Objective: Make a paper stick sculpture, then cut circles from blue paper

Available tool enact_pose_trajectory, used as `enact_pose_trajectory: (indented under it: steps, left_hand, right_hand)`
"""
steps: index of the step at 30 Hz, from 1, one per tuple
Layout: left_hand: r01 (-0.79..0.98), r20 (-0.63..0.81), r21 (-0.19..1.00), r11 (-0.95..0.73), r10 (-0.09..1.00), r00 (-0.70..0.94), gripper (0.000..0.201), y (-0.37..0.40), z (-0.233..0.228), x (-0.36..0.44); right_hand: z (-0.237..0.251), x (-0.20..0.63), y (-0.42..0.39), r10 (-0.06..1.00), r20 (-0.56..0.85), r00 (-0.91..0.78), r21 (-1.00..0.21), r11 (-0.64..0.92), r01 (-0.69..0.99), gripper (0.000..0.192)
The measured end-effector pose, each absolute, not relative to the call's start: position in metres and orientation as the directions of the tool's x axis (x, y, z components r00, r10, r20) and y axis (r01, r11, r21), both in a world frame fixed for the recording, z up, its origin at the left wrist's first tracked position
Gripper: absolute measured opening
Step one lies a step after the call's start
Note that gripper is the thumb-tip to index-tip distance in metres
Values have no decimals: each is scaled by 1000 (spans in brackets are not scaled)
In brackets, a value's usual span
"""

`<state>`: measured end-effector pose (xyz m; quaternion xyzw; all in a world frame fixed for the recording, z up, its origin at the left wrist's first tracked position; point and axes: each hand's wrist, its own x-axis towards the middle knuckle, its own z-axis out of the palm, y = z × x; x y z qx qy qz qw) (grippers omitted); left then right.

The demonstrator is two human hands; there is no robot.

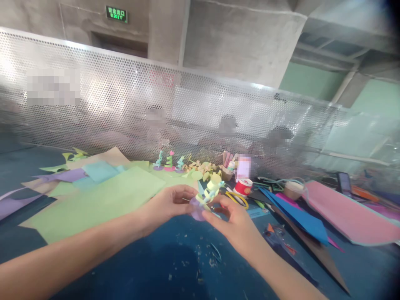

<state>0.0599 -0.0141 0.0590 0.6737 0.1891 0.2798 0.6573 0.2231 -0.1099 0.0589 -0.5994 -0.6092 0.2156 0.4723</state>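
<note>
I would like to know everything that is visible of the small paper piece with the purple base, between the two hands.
The paper piece has a rounded, light purple base and a pale yellow, curling upper part, with light blue near its top. It looks like thin paper; finer details are blurred. It leans to the picture's right. The left hand holds it at the base's left edge, the right hand at the right.

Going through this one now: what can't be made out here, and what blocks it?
- Head view: the far side of the curled paper piece faces away from the camera.
- Head view: part of its purple base is covered by the right hand.
- Head view: figures behind the perforated screen, obscured by mesh and pixelation.
- Head view: purple paper, cut by the left edge.
</note>
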Motion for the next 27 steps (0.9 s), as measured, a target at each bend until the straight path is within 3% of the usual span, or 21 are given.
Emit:
enact_pose_trajectory:
  steps: [7, 13, 19, 27]
  left_hand:
    - [-139, 184, 983, -123, 541, 821, 24, -18, 60, 60]
    - [-165, 191, 981, -99, 622, 759, 35, -13, 52, 60]
    - [-158, 193, 981, -111, 625, 757, 24, -13, 51, 62]
    - [-127, 180, 984, -128, 634, 752, 26, -17, 52, 63]
  right_hand:
    - [57, 223, -111, 912, 349, 217, -817, 183, 547, 25]
    - [58, 228, -113, 893, 416, 171, -783, 257, 566, 25]
    - [60, 227, -113, 881, 449, 145, -736, 273, 620, 21]
    - [61, 225, -110, 891, 420, 174, -761, 242, 601, 15]
